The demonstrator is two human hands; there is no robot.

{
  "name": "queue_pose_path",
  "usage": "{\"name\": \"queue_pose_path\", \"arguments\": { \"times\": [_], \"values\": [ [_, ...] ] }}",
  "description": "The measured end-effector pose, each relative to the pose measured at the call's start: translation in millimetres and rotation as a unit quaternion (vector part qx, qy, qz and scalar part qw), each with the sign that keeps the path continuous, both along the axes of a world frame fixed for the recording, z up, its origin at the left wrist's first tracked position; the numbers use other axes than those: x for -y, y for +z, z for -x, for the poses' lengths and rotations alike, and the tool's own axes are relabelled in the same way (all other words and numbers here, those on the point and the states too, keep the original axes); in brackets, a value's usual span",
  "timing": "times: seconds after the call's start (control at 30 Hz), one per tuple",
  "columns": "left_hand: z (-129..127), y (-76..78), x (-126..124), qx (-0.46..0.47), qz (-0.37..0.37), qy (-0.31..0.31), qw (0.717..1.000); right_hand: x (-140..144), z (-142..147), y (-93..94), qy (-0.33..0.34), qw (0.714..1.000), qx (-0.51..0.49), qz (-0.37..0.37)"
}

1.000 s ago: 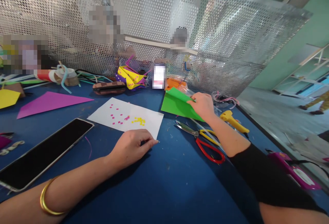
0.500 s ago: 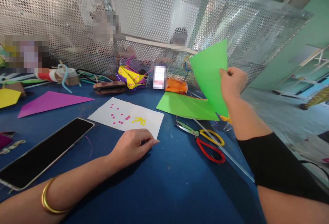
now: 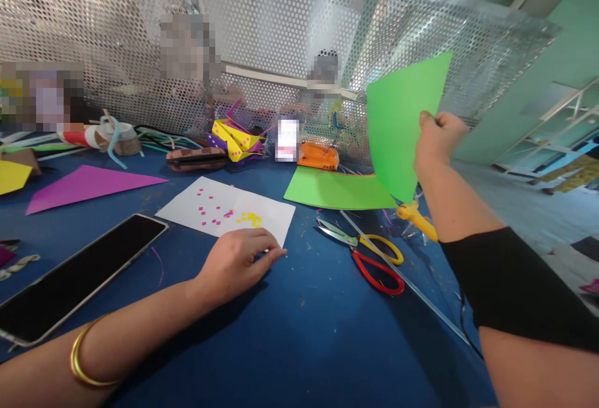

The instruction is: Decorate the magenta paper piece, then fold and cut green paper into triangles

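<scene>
Green paper sheet (image 3: 402,121), pinched at one edge by right hand (image 3: 437,140) fingers at upper right, may crease; left hand (image 3: 236,261) fingers press white paper (image 3: 224,211).

Bright, even daylight, soft shadows beneath the arms, wide-angle stretching at the edges.

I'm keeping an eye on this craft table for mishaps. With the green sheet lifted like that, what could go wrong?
The right hand holds the green sheet in the air by one edge; it may bend or crease. Swung low, it could sweep the tiny pink and yellow bits off the white paper under the left hand. The open scissors lie just below the right forearm, so lowering it carelessly might catch the blades.
</scene>
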State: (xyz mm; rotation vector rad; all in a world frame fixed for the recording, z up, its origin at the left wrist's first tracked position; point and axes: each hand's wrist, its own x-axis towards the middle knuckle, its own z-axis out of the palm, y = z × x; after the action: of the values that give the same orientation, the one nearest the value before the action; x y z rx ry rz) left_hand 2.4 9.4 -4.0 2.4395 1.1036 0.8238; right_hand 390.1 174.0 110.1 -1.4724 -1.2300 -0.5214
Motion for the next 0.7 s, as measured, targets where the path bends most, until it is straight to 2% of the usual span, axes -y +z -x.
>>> {"name": "queue_pose_path", "arguments": {
  "times": [0.1,0.17,0.27,0.33,0.5,0.7],
  "values": [
    [-13,11.8,0,-0.005,-0.049,0.001,0.999,2,8,-8.6,-0.009,0.999,-0.034,-0.005],
    [-32,22.3,-4,-0.042,-0.067,-0.006,0.997,6,17,-13.1,0.003,0.999,-0.037,0.000],
    [-72,35.1,-18,-0.131,-0.084,-0.027,0.987,16,34,-18.3,0.037,0.999,-0.019,0.022],
    [-104,38.0,-32,-0.173,-0.089,-0.038,0.980,22,46,-22.2,0.063,0.997,0.004,0.040],
    [-172,29.9,-67,-0.201,-0.081,-0.039,0.976,35,66,-35.3,0.120,0.986,0.083,0.079],
    [-212,14.4,-94,-0.234,-0.022,-0.039,0.971,40,73,-48.2,0.157,0.968,0.152,0.121]
  ]
}}
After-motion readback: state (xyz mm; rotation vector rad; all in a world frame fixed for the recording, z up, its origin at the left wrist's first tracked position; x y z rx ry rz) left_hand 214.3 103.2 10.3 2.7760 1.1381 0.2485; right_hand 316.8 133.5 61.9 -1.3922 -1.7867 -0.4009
